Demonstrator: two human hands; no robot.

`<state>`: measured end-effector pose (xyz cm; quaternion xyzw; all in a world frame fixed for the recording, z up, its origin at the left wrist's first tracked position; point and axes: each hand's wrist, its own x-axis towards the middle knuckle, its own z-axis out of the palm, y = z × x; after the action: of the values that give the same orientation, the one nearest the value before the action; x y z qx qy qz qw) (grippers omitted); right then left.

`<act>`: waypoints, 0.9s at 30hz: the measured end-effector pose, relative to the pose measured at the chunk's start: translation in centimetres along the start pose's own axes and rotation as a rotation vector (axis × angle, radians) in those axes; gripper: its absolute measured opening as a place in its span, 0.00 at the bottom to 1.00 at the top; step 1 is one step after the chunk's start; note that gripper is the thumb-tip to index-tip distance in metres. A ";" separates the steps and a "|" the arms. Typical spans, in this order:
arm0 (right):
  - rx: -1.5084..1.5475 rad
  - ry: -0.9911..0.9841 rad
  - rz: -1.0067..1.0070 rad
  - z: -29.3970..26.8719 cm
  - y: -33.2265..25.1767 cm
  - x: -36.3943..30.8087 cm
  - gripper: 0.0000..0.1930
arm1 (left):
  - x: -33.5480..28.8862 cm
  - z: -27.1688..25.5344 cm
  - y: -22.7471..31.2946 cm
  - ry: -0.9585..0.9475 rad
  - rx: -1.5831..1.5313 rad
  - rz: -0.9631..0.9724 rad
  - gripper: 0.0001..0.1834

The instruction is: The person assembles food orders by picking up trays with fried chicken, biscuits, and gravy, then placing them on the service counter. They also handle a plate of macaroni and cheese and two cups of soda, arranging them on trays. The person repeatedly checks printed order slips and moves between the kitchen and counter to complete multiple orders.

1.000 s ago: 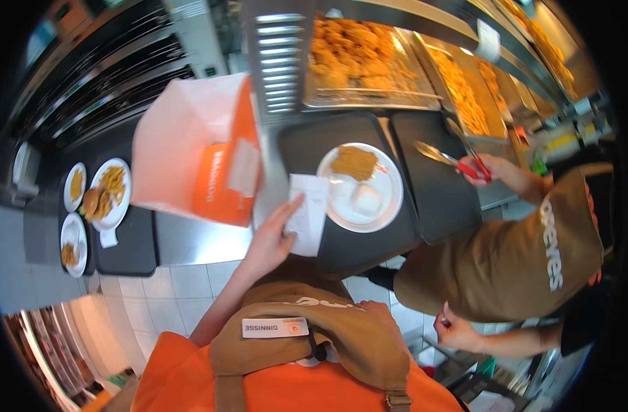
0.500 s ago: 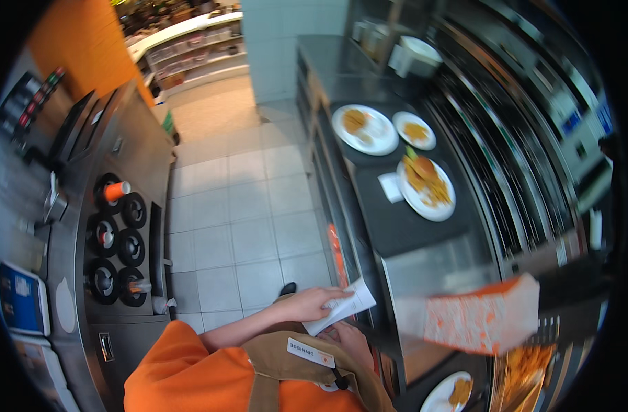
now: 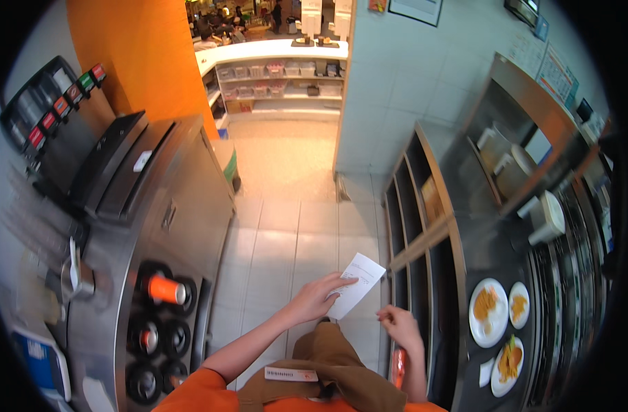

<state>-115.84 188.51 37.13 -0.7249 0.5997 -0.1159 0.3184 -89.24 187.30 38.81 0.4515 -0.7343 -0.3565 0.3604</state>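
left hand (image 3: pixel 316 299) is gripping a white printed paper slip (image 3: pixel 360 283) out over the tiled floor (image 3: pixel 271 242). right hand (image 3: pixel 402 327) is near it, not touching, fingers loosely curled, can't tell if it's fully closed.

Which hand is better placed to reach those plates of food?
Probably the right hand: it is nearer the plates and appears empty, while the left hand holds the paper.
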 end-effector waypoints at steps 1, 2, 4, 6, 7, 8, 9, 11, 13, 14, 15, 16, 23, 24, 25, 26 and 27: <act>0.027 0.063 -0.092 -1.3 -0.9 4.2 0.08 | 2.7 -3.0 -2.5 -0.028 0.066 0.012 0.27; -0.002 0.064 -0.081 -2.3 -1.9 8.7 0.08 | 5.5 -5.9 -5.1 -0.052 0.127 0.023 0.25; -0.004 0.092 -0.212 -4.5 -3.7 18.0 0.07 | 10.5 -11.7 -10.8 0.033 0.249 0.024 0.24; -0.015 0.178 -0.391 -5.5 -6.8 27.9 0.07 | 14.0 -16.1 -15.7 0.169 0.312 -0.073 0.23; -0.014 0.205 -0.439 -6.0 -9.1 32.9 0.07 | 15.6 -18.4 -17.7 0.253 0.332 -0.157 0.23; -0.202 0.154 -0.485 -6.4 -11.7 38.1 0.05 | 17.0 -20.7 -19.9 0.302 0.339 -0.254 0.23; -0.069 0.178 -0.655 -6.0 -14.6 42.4 0.04 | 17.7 -22.5 -21.8 0.335 0.333 -0.369 0.23; -0.006 0.111 -0.851 -5.8 -21.5 51.6 0.04 | 19.4 -25.7 -25.4 0.439 0.198 -0.522 0.22; -0.052 -0.008 -1.056 -5.3 -28.1 59.9 0.04 | 20.7 -28.7 -29.5 0.545 0.133 -0.599 0.22; -0.070 -0.035 -1.184 -5.0 -31.2 63.8 0.05 | 21.4 -30.2 -31.6 0.583 0.154 -0.623 0.22; -0.067 -0.021 -1.326 -4.6 -34.1 67.7 0.05 | 22.1 -31.7 -33.8 0.632 0.174 -0.630 0.22; -0.057 0.035 -1.425 -4.1 -36.7 71.4 0.06 | 23.4 -33.5 -36.3 0.634 0.214 -0.716 0.21; -0.009 0.060 -1.320 -6.9 -43.6 96.2 0.06 | 46.0 -53.1 -52.2 0.663 0.485 -0.777 0.23; 0.000 0.038 -1.260 -8.2 -43.4 99.6 0.06 | 50.7 -56.5 -53.4 0.658 0.504 -0.665 0.23; 0.003 0.015 -1.197 -10.1 -42.7 102.9 0.08 | 55.5 -59.9 -54.2 0.638 0.502 -0.623 0.23; -0.066 -0.042 -1.063 -12.2 -42.0 106.8 0.07 | 60.4 -63.0 -54.8 0.659 0.504 -0.495 0.23; -0.032 -0.036 -0.956 -13.9 -41.6 110.9 0.07 | 65.1 -65.9 -55.5 0.682 0.495 -0.387 0.22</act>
<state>-62.23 82.63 49.15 -0.9263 0.1953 -0.2273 0.2285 -32.29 95.58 37.27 0.7440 -0.5391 -0.0624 0.3898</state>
